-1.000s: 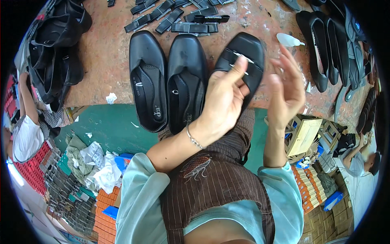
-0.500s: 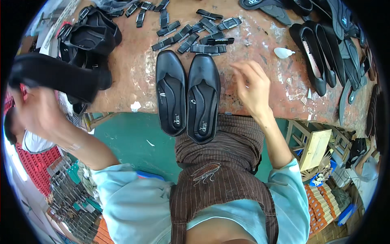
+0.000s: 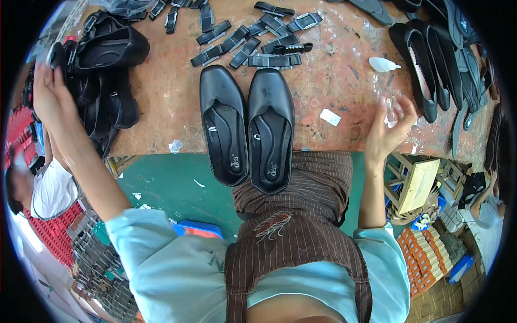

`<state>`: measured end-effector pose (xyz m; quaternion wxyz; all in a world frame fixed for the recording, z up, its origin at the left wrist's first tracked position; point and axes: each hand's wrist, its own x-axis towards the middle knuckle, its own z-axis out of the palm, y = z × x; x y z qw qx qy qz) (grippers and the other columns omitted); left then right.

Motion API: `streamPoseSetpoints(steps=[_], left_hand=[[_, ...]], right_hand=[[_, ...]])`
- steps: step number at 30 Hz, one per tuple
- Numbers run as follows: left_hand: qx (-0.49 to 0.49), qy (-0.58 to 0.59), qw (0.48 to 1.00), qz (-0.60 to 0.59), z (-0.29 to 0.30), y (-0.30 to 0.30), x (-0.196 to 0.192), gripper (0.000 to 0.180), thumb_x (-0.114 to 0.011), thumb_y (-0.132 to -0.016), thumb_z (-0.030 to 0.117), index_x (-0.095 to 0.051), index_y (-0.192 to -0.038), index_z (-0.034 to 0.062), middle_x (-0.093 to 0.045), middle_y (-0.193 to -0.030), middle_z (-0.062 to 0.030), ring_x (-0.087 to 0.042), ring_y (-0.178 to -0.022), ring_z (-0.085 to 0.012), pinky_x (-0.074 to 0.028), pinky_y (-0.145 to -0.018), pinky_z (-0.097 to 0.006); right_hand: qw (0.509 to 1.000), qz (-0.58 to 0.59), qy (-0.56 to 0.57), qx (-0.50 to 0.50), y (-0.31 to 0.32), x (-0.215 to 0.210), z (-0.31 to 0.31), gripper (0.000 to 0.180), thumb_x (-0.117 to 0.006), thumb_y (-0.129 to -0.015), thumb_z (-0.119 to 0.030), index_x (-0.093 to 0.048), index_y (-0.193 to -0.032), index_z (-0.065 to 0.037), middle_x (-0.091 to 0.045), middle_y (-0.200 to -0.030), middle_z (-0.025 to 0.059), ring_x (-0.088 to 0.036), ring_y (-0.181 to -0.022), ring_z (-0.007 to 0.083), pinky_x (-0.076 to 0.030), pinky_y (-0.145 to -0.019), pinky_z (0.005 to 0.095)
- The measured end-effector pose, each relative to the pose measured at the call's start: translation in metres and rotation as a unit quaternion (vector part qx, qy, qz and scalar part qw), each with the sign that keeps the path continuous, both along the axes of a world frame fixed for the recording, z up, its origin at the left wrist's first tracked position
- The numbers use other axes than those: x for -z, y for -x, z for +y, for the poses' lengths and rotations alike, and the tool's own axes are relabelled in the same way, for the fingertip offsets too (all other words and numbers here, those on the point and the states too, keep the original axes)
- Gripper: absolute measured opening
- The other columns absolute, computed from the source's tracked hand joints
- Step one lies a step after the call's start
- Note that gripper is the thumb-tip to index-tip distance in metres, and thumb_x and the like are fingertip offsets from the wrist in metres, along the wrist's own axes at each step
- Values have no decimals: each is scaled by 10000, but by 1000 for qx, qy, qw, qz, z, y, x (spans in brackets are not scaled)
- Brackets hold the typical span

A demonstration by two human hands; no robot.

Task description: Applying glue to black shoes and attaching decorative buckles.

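Observation:
Two black slip-on shoes with squared toes, a left shoe (image 3: 223, 124) and a right shoe (image 3: 270, 129), lie side by side over the table's near edge, toes away from me. At the far left my left hand (image 3: 53, 102) is slightly blurred, its fingers closed against a dark shoe (image 3: 57, 55) beside a pile of black shoes (image 3: 110, 51). My right hand (image 3: 392, 128) hovers over the near right part of the table, fingers apart, holding nothing I can make out. A small white paper piece (image 3: 329, 117) lies between the right shoe and that hand.
Several black bow-like straps (image 3: 245, 46) are scattered beyond the shoes. A white bulb-shaped item (image 3: 383, 64) lies right of them. Black pumps (image 3: 420, 70) and grey insoles (image 3: 467, 81) crowd the right side. A wooden stool (image 3: 417, 185) stands below; another person (image 3: 51, 185) is at left.
My left hand has moved up and away with the black shoe, to the pile's side. My right hand has moved right and opened; the white paper piece now shows on the table.

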<state>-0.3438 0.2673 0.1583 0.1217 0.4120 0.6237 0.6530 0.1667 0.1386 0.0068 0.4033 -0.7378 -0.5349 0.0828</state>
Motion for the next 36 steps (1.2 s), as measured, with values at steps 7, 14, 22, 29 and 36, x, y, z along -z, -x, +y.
streamPoseSetpoints(steps=[7,14,22,29,36], left_hand=[[292,349,683,-572,-185,-248,76,536,-496,-904,-19,-315,-1408,-9,-443,-1379,-158,-435,-1284,-264,-335,-1089,-353],[177,-29,625,-759,-182,-304,169,214,-528,-823,-100,-548,-1023,-26,-588,-1075,-115,-576,-1019,-198,-457,-920,-307],[148,73,568,-807,-181,-307,155,212,-505,-789,-159,-479,-773,50,-549,-776,-62,-590,-790,-151,-477,-763,-254],[127,69,591,-793,-220,-332,152,287,-500,-806,-167,-565,-666,74,-649,-915,-51,-608,-875,-161,-465,-855,-290],[112,76,607,-783,-214,-333,143,165,-536,-848,-128,-567,-787,22,-597,-884,-50,-581,-847,-106,-468,-815,-230]], right_hand=[[996,58,5,-68,-21,22,38,506,-734,-823,-162,-495,-1236,5,-579,-1144,108,-551,-1002,166,-429,-911,289],[988,133,-10,-78,-34,41,56,280,-746,-812,-165,-648,-1010,7,-584,-862,0,-449,-723,71,-382,-648,218],[944,280,16,-173,-5,15,32,165,-666,-867,-75,-568,-967,11,-649,-919,42,-566,-783,73,-426,-697,197],[906,121,123,-385,21,-18,-17,265,-671,-750,49,-672,-1005,-23,-682,-923,96,-654,-794,212,-518,-686,291],[880,-21,114,-460,28,-31,-21,284,-712,-709,-27,-662,-988,-39,-654,-815,82,-604,-713,240,-493,-617,330]])
